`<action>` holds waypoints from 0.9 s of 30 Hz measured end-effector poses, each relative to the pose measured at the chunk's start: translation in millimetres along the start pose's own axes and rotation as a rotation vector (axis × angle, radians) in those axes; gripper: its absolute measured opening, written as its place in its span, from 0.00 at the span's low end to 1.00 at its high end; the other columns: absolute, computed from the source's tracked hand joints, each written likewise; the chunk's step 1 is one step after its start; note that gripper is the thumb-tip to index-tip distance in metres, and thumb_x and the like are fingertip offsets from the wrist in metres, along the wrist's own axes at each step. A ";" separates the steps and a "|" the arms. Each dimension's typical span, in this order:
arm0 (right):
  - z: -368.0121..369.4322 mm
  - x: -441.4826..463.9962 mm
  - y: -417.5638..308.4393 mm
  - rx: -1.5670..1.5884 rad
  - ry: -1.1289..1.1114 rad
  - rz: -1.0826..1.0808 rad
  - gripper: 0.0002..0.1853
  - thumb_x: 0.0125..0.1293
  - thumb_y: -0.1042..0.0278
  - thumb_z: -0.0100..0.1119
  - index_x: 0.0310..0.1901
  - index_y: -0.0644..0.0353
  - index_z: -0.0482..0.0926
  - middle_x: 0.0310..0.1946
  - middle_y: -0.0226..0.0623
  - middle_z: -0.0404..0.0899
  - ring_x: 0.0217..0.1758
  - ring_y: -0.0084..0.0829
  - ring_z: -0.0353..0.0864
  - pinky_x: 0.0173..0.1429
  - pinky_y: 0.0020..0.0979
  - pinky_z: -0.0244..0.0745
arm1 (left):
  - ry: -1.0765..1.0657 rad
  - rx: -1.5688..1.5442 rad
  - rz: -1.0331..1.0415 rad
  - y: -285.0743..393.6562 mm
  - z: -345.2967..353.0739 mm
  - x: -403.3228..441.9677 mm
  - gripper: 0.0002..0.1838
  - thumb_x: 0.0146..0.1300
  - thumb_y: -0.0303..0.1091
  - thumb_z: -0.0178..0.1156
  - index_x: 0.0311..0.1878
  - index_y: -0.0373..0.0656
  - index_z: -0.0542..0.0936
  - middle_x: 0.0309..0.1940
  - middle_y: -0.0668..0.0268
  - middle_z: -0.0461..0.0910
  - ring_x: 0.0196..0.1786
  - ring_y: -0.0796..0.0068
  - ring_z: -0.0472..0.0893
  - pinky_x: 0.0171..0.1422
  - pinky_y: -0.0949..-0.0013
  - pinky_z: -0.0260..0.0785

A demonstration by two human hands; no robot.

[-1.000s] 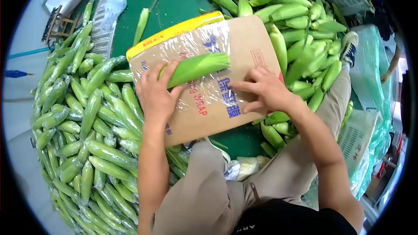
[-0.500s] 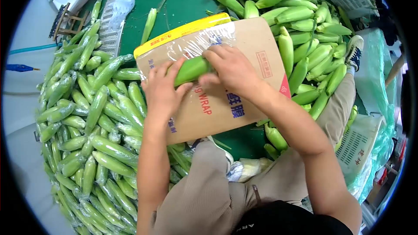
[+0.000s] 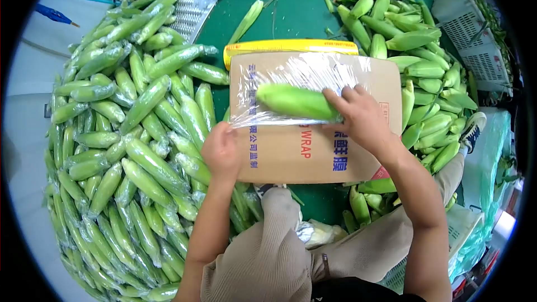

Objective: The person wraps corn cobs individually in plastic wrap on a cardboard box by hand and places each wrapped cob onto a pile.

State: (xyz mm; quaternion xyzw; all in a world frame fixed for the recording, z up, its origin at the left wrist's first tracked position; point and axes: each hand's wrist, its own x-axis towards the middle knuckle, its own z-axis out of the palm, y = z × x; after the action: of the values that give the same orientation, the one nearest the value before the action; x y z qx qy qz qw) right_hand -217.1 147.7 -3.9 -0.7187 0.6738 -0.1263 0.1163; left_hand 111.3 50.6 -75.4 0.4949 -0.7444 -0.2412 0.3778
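Observation:
A green ear of corn in its husk [image 3: 296, 102] lies slantwise over a sheet of clear plastic wrap [image 3: 246, 113] on a cardboard box [image 3: 268, 162]. My right hand [image 3: 361, 117] grips the ear's right end with thumb and fingers. Down at the box's left edge, my left hand [image 3: 222, 148] is closed, its fingertips pinching the near left corner of the plastic wrap. Along the box's far side runs a yellow cling wrap carton [image 3: 291, 46], from which the film stretches toward me.
Wrapped ears [image 3: 148, 173] form a large heap on the left. Unwrapped ears [image 3: 428, 70] are piled on the right, beside a white crate [image 3: 475, 33]. A perforated metal strip [image 3: 193, 8] and a loose ear [image 3: 246, 20] lie beyond the box on the green floor [image 3: 305, 14].
My left hand has left the ear and moved down-left to the film's corner. My right hand still holds the ear, now tilted the other way. The view has shifted.

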 end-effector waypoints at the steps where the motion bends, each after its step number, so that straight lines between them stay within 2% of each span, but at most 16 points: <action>1: -5.3 -3.1 -0.6 0.026 -0.037 -0.074 0.38 0.56 0.53 0.79 0.68 0.54 0.75 0.42 0.42 0.78 0.48 0.47 0.78 0.52 0.45 0.78 | 0.084 -0.207 -0.134 8.9 -1.9 0.3 0.07 0.76 0.24 0.62 0.54 0.37 0.82 0.43 0.59 0.83 0.36 0.69 0.83 0.49 0.62 0.78; 2: -9.1 -8.0 -1.9 0.055 -0.079 -0.146 0.39 0.56 0.52 0.78 0.68 0.54 0.75 0.43 0.42 0.78 0.48 0.47 0.78 0.52 0.45 0.78 | 0.083 -0.320 -0.104 22.0 -7.1 -7.8 0.07 0.80 0.23 0.53 0.54 0.34 0.78 0.48 0.58 0.85 0.48 0.66 0.87 0.58 0.58 0.80; 5: -1.8 -24.5 -23.4 0.190 -0.216 -0.213 0.42 0.58 0.44 0.76 0.71 0.56 0.74 0.45 0.43 0.79 0.52 0.48 0.80 0.56 0.44 0.77 | 0.002 -0.636 0.033 64.1 5.6 -39.4 0.10 0.79 0.24 0.54 0.58 0.36 0.80 0.51 0.56 0.86 0.60 0.58 0.87 0.68 0.52 0.76; 7: 19.3 -36.3 -38.6 0.276 -0.230 -0.182 0.43 0.59 0.41 0.75 0.72 0.57 0.73 0.46 0.44 0.80 0.55 0.49 0.80 0.59 0.45 0.76 | -0.327 -0.151 0.416 78.0 3.7 -36.2 0.15 0.78 0.28 0.55 0.64 0.38 0.78 0.57 0.55 0.85 0.66 0.54 0.84 0.74 0.46 0.70; 8: 17.2 -37.6 -37.8 0.280 -0.241 -0.157 0.45 0.60 0.35 0.71 0.71 0.58 0.74 0.50 0.43 0.81 0.58 0.48 0.79 0.62 0.46 0.74 | -0.479 0.108 0.600 84.1 4.8 -29.1 0.17 0.78 0.29 0.56 0.67 0.39 0.78 0.59 0.54 0.85 0.69 0.53 0.82 0.77 0.42 0.67; 11: 20.5 -29.9 -37.9 0.141 0.298 -0.099 0.46 0.60 0.30 0.67 0.70 0.60 0.75 0.55 0.43 0.80 0.59 0.47 0.79 0.63 0.48 0.74 | -0.551 0.225 0.508 99.0 24.4 11.5 0.25 0.74 0.36 0.60 0.73 0.43 0.76 0.65 0.55 0.82 0.71 0.51 0.79 0.81 0.37 0.60; 12: 27.6 -22.0 -34.4 0.137 0.415 -0.057 0.48 0.60 0.27 0.65 0.69 0.61 0.75 0.61 0.41 0.79 0.61 0.44 0.78 0.64 0.47 0.73 | -0.497 0.360 0.548 98.8 43.0 36.6 0.26 0.73 0.38 0.62 0.72 0.44 0.76 0.66 0.54 0.82 0.71 0.51 0.79 0.81 0.38 0.60; 13: 23.2 -11.4 -33.6 0.104 0.348 -0.052 0.47 0.58 0.28 0.67 0.69 0.60 0.76 0.61 0.41 0.78 0.62 0.45 0.78 0.65 0.47 0.73 | -0.423 0.494 0.589 98.6 65.3 69.1 0.27 0.72 0.40 0.63 0.72 0.44 0.77 0.66 0.54 0.82 0.71 0.51 0.79 0.81 0.38 0.61; 15: 10.1 12.4 -30.3 0.029 0.208 -0.039 0.47 0.56 0.31 0.72 0.68 0.60 0.77 0.61 0.41 0.78 0.64 0.47 0.78 0.65 0.47 0.73 | -0.224 0.611 0.468 108.2 82.4 129.0 0.26 0.71 0.39 0.64 0.70 0.44 0.78 0.67 0.52 0.81 0.72 0.50 0.78 0.80 0.38 0.61; 17: 18.9 30.0 -26.0 -0.043 0.202 0.025 0.46 0.53 0.36 0.77 0.68 0.60 0.76 0.60 0.41 0.78 0.64 0.44 0.78 0.66 0.45 0.73 | -0.248 0.167 0.272 110.1 75.7 160.2 0.26 0.68 0.40 0.64 0.68 0.45 0.79 0.69 0.54 0.79 0.75 0.52 0.75 0.81 0.34 0.58; 18: 21.7 43.5 -19.8 -0.060 0.189 0.050 0.47 0.52 0.38 0.78 0.68 0.60 0.76 0.60 0.41 0.78 0.64 0.44 0.78 0.66 0.44 0.74 | -0.307 -0.024 0.136 111.8 68.9 155.0 0.27 0.64 0.35 0.65 0.68 0.47 0.79 0.67 0.55 0.80 0.76 0.54 0.73 0.79 0.31 0.57; 22: 12.7 75.5 10.6 0.141 0.052 0.123 0.43 0.49 0.49 0.84 0.63 0.62 0.77 0.57 0.47 0.80 0.62 0.50 0.82 0.64 0.45 0.78 | -0.438 0.490 0.737 106.8 65.2 113.4 0.34 0.59 0.34 0.67 0.72 0.52 0.77 0.68 0.61 0.80 0.76 0.60 0.75 0.78 0.33 0.59; 24: -0.5 77.7 13.0 0.298 -0.089 0.111 0.38 0.52 0.53 0.83 0.61 0.64 0.78 0.54 0.53 0.82 0.59 0.57 0.83 0.63 0.48 0.79 | -0.465 0.473 0.764 100.7 61.4 109.7 0.39 0.53 0.31 0.69 0.73 0.51 0.77 0.71 0.66 0.79 0.75 0.60 0.75 0.78 0.37 0.60; 25: -9.1 74.8 16.1 0.444 -0.180 0.084 0.39 0.53 0.47 0.82 0.59 0.66 0.79 0.56 0.56 0.83 0.59 0.56 0.83 0.64 0.48 0.79 | -0.474 0.460 0.780 98.3 60.3 109.1 0.41 0.51 0.30 0.70 0.74 0.50 0.76 0.72 0.68 0.78 0.74 0.60 0.76 0.78 0.40 0.61; 26: -19.1 73.2 15.7 0.476 -0.286 0.051 0.37 0.58 0.45 0.78 0.61 0.65 0.80 0.58 0.55 0.83 0.59 0.56 0.84 0.64 0.47 0.79 | -0.429 0.435 0.812 85.7 66.2 108.2 0.40 0.47 0.32 0.74 0.70 0.49 0.78 0.66 0.64 0.82 0.67 0.56 0.80 0.72 0.46 0.68; 27: -30.5 69.7 16.5 0.503 -0.380 0.029 0.35 0.63 0.43 0.75 0.62 0.64 0.81 0.59 0.54 0.83 0.59 0.55 0.84 0.65 0.46 0.79 | -0.581 0.422 0.682 92.8 64.0 108.5 0.38 0.47 0.32 0.74 0.67 0.48 0.79 0.63 0.61 0.83 0.64 0.54 0.81 0.70 0.47 0.69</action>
State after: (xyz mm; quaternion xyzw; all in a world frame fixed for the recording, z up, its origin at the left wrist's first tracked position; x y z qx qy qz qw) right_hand -238.6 77.1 21.0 -0.6685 0.5978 -0.1509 0.4159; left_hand -15.9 -13.5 -10.5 0.2011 -0.9711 -0.0758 0.1036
